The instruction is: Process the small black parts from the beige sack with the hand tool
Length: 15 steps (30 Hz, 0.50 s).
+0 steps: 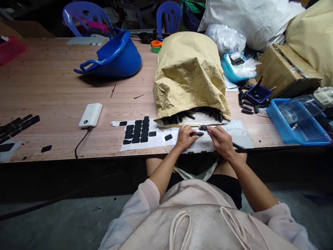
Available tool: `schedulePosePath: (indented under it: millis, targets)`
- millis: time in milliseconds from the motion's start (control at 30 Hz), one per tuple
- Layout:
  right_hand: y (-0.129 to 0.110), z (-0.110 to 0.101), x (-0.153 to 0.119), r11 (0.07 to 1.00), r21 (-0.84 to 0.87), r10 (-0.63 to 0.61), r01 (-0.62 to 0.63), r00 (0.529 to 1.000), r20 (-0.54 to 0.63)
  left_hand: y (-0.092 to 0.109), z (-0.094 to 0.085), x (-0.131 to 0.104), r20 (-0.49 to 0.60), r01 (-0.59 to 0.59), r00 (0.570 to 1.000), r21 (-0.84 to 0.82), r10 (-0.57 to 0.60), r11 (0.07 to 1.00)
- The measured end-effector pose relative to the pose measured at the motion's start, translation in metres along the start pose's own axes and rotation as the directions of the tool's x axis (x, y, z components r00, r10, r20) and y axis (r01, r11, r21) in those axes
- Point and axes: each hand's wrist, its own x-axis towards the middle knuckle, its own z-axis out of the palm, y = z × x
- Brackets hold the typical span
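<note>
My left hand [185, 138] is closed on a slim black plastic piece [197, 134] that points to the right. Pinched in the fingers of my right hand [221, 140] is a small dark roundish piece [203, 128], just above the slim one; its exact kind is too small to tell. Both hands are over the table's front edge, before the mouth of a yellowish sack [191, 76]. Several black pieces [182, 117] show inside the sack's opening. Left of my hands, rows of black rounded rectangles [137, 131] lie on a white sheet [158, 140], with one loose black rectangle [168, 137] nearer.
A white power bank [91, 115] with a cable sits at left, before a tilted blue tub [117, 55]. To the right are a blue basket [293, 130], a small purple tray [260, 93] amid black pieces, and a cardboard box [288, 71]. Large sacks stand behind.
</note>
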Motion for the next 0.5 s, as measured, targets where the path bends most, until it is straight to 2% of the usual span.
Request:
schedulePosePath:
  millis: [200, 367, 500]
  targets:
    - [0.000, 0.012, -0.010, 0.993, -0.100, -0.052, 0.062, 0.994, 0.098, 0.002, 0.000, 0.000, 0.003, 0.001, 1.000, 0.014, -0.001, 1.000]
    - [0.007, 0.007, -0.013, 0.996, -0.088, -0.008, 0.011, 0.999, 0.032, 0.001, 0.002, 0.000, -0.026, 0.015, 1.000, -0.009, -0.015, 1.000]
    - [0.011, 0.004, -0.016, 0.996, -0.086, 0.013, -0.009, 0.999, 0.043, 0.001, 0.002, 0.000, -0.028, 0.016, 0.999, -0.016, -0.017, 1.000]
